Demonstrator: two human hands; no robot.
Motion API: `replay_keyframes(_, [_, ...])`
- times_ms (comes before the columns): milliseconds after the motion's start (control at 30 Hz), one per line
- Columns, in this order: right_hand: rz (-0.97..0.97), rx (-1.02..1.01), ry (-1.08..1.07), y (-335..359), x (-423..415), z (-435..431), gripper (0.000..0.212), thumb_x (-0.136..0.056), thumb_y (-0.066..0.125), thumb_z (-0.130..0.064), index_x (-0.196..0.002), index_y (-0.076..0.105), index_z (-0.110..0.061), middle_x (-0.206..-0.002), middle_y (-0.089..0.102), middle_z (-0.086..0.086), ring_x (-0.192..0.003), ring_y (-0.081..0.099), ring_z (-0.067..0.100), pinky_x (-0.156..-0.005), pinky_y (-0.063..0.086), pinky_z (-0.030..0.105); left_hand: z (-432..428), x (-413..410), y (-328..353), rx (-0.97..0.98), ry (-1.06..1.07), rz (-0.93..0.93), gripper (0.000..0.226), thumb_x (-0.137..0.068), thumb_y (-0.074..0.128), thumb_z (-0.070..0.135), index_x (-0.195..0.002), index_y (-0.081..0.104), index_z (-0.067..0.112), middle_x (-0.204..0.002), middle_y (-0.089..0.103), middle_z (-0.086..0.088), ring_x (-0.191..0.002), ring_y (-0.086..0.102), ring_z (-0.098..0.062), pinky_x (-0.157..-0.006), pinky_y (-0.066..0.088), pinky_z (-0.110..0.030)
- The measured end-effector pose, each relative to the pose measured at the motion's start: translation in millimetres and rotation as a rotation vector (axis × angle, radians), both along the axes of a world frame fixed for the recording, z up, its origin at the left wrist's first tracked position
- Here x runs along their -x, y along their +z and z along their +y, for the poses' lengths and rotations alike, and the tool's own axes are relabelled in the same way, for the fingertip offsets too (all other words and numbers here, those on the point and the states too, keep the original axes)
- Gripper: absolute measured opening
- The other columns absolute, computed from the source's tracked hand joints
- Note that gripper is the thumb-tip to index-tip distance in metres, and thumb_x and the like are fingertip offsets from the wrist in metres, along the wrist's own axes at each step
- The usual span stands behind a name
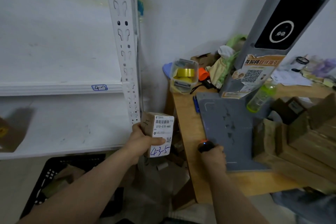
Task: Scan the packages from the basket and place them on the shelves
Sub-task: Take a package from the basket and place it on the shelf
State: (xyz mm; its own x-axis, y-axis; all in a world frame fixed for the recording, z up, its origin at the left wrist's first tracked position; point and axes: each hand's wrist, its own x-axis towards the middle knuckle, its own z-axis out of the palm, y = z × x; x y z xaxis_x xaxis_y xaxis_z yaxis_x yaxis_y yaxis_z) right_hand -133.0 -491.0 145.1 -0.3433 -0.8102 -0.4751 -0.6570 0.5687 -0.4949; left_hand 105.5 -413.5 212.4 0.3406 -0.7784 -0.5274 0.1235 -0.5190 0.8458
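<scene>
My left hand (pixel 143 139) grips a small cardboard package (pixel 160 127) upright, its white label facing me with a barcode and "4-3-5" handwritten in blue. My right hand (pixel 213 156) holds a black handheld scanner (pixel 206 146) over the edge of the wooden desk, an orange light showing at the scanner's tip. The scanner sits to the right of the package, a short gap apart. A black plastic basket (pixel 54 165) with brown packages lies on the floor at lower left. White shelves (pixel 60 88) stand on the left, one edge tagged "4-2".
A brown parcel (pixel 14 129) sits on the lower shelf at far left. On the wooden desk (pixel 187 114) stand a grey scanning stand (pixel 229 132) with a QR poster, a clear tub of yellow tape (pixel 183 74), a green bottle (pixel 260 98) and cardboard boxes (pixel 300 132).
</scene>
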Motion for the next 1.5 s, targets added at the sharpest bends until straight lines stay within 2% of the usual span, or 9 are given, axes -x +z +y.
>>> replay_keyframes(133, [0.050,-0.092,0.113,-18.8,15.8,1.5,0.054,-0.093,0.054,-0.013,-0.144,0.036,-0.011,-0.129,0.057,0.019,-0.124,0.051,0.038,-0.099,0.047,0.048,-2.5,4.9,-7.0,-0.013,-0.005,0.019,0.087,-0.067,0.090,0.004,-0.126,0.030,0.027,-0.127,0.061,-0.003,-0.114,0.064,-0.029,-0.089,0.058,-0.054])
replay_keyframes(233, [0.023,-0.161,0.235,-14.1,17.3,-4.0,0.035,-0.095,0.054,-0.012,-0.130,0.055,-0.007,-0.111,0.061,0.013,-0.104,0.059,0.030,-0.094,0.052,0.042,-1.9,5.7,-9.9,-0.021,0.012,0.018,0.088,-0.069,0.088,0.002,-0.129,0.029,0.026,-0.127,0.061,-0.003,-0.115,0.062,-0.029,-0.090,0.058,-0.049])
replay_keyframes(367, [-0.340,-0.241,0.317,33.9,-0.3,-7.6,0.020,-0.091,0.060,0.003,-0.108,0.062,-0.008,-0.093,0.061,0.013,-0.088,0.060,0.029,-0.079,0.051,0.039,0.5,1.0,-15.6,-0.030,0.092,0.015,0.082,-0.071,0.087,0.002,-0.124,0.028,0.025,-0.125,0.061,-0.005,-0.117,0.061,-0.032,-0.094,0.055,-0.053])
replay_keyframes(467, [-0.634,-0.283,0.364,78.9,-17.7,-1.8,0.022,-0.089,0.068,-0.001,-0.104,0.064,-0.018,-0.103,0.067,0.014,-0.090,0.065,0.029,-0.081,0.056,0.041,1.6,-3.7,-21.9,-0.029,0.178,0.011,0.080,-0.068,0.088,0.003,-0.124,0.033,0.019,-0.125,0.061,-0.006,-0.116,0.061,-0.033,-0.087,0.057,-0.050])
replay_keyframes(533, [-0.708,-0.238,0.439,97.3,-28.1,1.6,0.025,-0.086,0.074,-0.008,-0.108,0.067,-0.019,-0.107,0.070,0.013,-0.093,0.068,0.029,-0.079,0.059,0.039,2.1,-6.3,-25.5,-0.017,0.219,-0.026,0.084,-0.065,0.091,0.006,-0.127,0.036,0.016,-0.126,0.061,-0.007,-0.116,0.062,-0.033,-0.081,0.059,-0.046])
replay_keyframes(633, [-0.776,-0.226,0.526,115.3,-39.5,8.3,0.033,-0.085,0.077,-0.017,-0.117,0.068,-0.017,-0.100,0.071,0.013,-0.084,0.065,0.027,-0.072,0.058,0.035,2.9,-9.5,-30.0,-0.014,0.275,-0.080,0.086,-0.062,0.094,0.012,-0.126,0.037,0.018,-0.125,0.060,-0.006,-0.116,0.061,-0.033,-0.089,0.058,-0.051])
replay_keyframes(800, [-0.881,-0.130,0.493,128.9,-47.5,18.2,0.028,-0.088,0.076,-0.018,-0.114,0.067,-0.013,-0.088,0.067,0.009,-0.072,0.061,0.021,-0.062,0.053,0.032,2.9,-10.2,-31.7,-0.005,0.324,-0.098,0.088,-0.062,0.095,0.013,-0.125,0.034,0.022,-0.126,0.057,-0.006,-0.117,0.060,-0.031,-0.092,0.057,-0.053])
replay_keyframes(1200, [-0.844,-0.072,0.552,135.5,-53.2,21.3,0.025,-0.090,0.074,-0.021,-0.114,0.067,-0.015,-0.085,0.067,0.006,-0.066,0.061,0.019,-0.061,0.054,0.031,2.5,-7.9,-28.6,0.014,0.313,-0.105,0.089,-0.061,0.095,0.012,-0.125,0.033,0.023,-0.126,0.057,-0.007,-0.119,0.059,-0.032,-0.093,0.055,-0.056])
replay_keyframes(1500, [-0.798,-0.065,0.552,129.3,-46.4,18.2,0.023,-0.090,0.075,-0.022,-0.111,0.067,-0.016,-0.088,0.067,0.006,-0.078,0.062,0.023,-0.069,0.055,0.034,6.1,-6.8,-24.5,0.025,0.294,-0.091,0.087,-0.063,0.094,0.010,-0.126,0.034,0.021,-0.126,0.057,-0.006,-0.120,0.059,-0.032,-0.093,0.056,-0.054])
